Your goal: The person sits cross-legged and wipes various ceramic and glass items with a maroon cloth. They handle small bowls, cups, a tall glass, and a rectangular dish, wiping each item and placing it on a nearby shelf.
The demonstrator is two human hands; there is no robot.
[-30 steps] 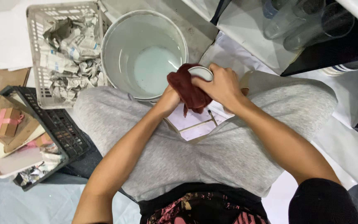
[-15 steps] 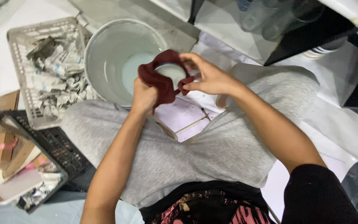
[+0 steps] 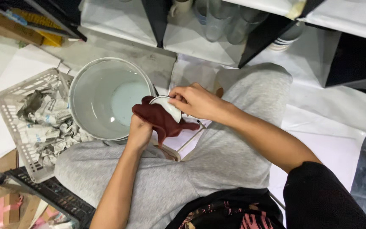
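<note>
Two hands: both are busy over the lap, seen from the head camera looking down.
Left hand (image 3: 140, 132): it is closed around a dark red cloth (image 3: 162, 122) and presses it to the dish.
Right hand (image 3: 193, 101): its fingers pinch the top edge of a small white dish (image 3: 165, 106).
Small white dish: it is tilted on its side between the two hands, just above the knees, right beside the bucket.
Dark red cloth: it wraps under the dish, and one end hangs down toward the lap.
Bucket (image 3: 90, 85): big, round and pale, with a little water at the bottom; it stands on the floor to the left of the hands.
Basket (image 3: 9, 106): a grey plastic one, left of the bucket, full of crumpled newspaper (image 3: 47, 121).
Grey trousers (image 3: 183, 174): the person sits with knees bent, and the hands are above them.
White paper (image 3: 189, 138): a sheet lies on the lap under the cloth.
Shelf (image 3: 217, 29): up top, with clear glasses (image 3: 223, 21) and a white mug (image 3: 178, 7) on it.
Black crate (image 3: 51, 195): at the bottom left, next to a brown cardboard box with pink tape (image 3: 3, 208).
</note>
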